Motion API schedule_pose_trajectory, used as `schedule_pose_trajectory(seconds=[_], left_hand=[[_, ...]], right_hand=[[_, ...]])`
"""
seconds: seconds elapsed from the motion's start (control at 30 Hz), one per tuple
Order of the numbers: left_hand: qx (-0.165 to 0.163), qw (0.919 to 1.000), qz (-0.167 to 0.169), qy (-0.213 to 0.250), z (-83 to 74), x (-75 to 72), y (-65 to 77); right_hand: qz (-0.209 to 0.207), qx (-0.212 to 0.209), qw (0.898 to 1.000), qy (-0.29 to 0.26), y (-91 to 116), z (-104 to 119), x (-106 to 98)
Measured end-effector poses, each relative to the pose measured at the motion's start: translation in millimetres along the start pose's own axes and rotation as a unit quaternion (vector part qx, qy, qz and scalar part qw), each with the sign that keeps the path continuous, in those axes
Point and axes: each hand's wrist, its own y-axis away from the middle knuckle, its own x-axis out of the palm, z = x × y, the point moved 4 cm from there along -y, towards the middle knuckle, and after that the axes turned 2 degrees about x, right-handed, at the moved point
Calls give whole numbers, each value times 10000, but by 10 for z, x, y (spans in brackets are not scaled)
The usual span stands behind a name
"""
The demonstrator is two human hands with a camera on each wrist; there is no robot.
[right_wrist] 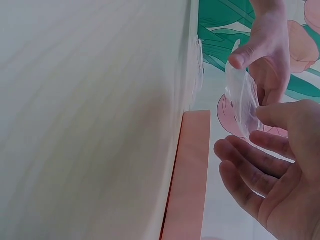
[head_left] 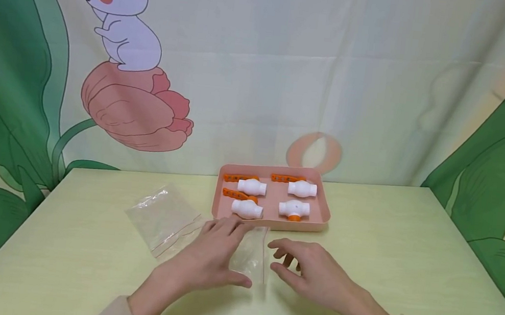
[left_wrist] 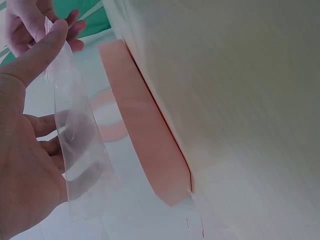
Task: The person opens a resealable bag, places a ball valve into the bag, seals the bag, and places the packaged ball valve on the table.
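My left hand (head_left: 212,256) holds a clear zip-lock bag (head_left: 249,254) raised above the table, its thumb on one side and fingers on the other. In the left wrist view the bag (left_wrist: 77,145) hangs between thumb and fingers, and it looks flat. Its red-lined zip edge faces my right hand (head_left: 314,272). The right fingers are loosely bent beside that edge with nothing in their grasp. From the right wrist view, the right thumb (right_wrist: 272,116) comes close to the bag; whether it touches is hard to tell.
Behind the hands lies a pink tray (head_left: 293,226) with several white ball valves (head_left: 294,209) with orange handles (head_left: 238,194). More clear zip bag plastic (head_left: 160,217) lies on the table left of the tray. A printed curtain (head_left: 261,76) hangs at the table's back edge.
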Motion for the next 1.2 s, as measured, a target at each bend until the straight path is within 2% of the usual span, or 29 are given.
schedule_pose_trajectory(seconds=[0.6,0.93,1.2], left_hand=[[243,9995,-16,-206,-119,8,-10],[337,9990,-68,-270,-153,21,-22],[396,9986,-118,-320,-180,46,-38]], right_hand=[[98,35,9988,-474,-38,-1,22],[276,346,9956,-831,-35,1,25],[342,761,9908,-1067,-25,-12,37]])
